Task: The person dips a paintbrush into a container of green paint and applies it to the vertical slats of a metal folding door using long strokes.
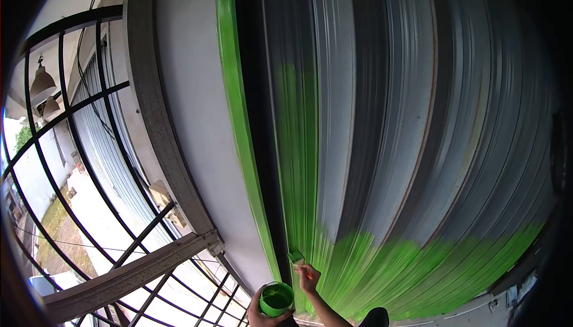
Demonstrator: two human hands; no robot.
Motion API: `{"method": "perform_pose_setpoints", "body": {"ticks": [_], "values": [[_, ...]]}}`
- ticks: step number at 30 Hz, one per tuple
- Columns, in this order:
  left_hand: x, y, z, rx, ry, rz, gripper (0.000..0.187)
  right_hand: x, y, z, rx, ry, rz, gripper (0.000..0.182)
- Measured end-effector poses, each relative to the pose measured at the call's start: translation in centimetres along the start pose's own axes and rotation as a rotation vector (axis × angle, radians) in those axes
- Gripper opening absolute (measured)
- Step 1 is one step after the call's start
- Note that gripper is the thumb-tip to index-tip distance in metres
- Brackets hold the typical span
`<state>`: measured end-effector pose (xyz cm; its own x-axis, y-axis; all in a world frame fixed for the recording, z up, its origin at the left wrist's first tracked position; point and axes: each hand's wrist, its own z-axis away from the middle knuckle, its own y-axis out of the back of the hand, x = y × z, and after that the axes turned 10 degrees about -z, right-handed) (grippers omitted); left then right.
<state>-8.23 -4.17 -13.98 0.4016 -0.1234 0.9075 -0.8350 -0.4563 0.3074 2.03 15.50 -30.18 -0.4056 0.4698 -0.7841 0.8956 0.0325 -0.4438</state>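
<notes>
My right hand [307, 279] is closed around the handle of a paintbrush [296, 257], whose green bristles are against the left end of a ribbed metal shutter [370, 118]. My left hand [258, 312] grips a small tub of green paint [276, 298] from its left side, just below and left of the brush. Fresh green paint [298, 166] covers a tall strip at the shutter's left and a band along its bottom. Its upper part is bare grey metal.
A green-painted frame strip [239, 112] runs beside a dark gap and a white wall [191, 88]. Farther left are black window bars [65, 106] and a weathered grey beam [131, 273]. Lamps [42, 82] hang beyond the bars. My knee or foot [375, 317] shows dark at the bottom.
</notes>
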Motion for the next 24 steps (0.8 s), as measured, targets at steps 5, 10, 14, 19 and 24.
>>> {"method": "perform_pose_setpoints", "body": {"ticks": [5,10,14,19,24], "values": [[1.0,0.1,0.1,-0.016,-0.033,0.006,0.085,-7.8,-7.3,-6.8,0.103,0.006,-0.12,0.01],[0.8,0.4,0.1,-0.032,-0.078,-0.063,0.093,-18.6,-13.1,-11.2,0.028,0.289,-0.258,0.007],[1.3,0.5,0.2,-0.039,-0.036,-0.074,0.094,-18.3,-13.4,-12.2,-0.065,0.559,0.01,0.009],[1.0,0.5,0.5,0.0,-0.069,-0.056,0.096,-11.3,-8.2,-6.7,-0.122,0.584,0.326,0.01],[0.8,1.0,0.9,-0.024,-0.068,-0.089,0.097,-6.4,-3.6,-0.2,-0.081,0.294,0.505,0.005]]}}
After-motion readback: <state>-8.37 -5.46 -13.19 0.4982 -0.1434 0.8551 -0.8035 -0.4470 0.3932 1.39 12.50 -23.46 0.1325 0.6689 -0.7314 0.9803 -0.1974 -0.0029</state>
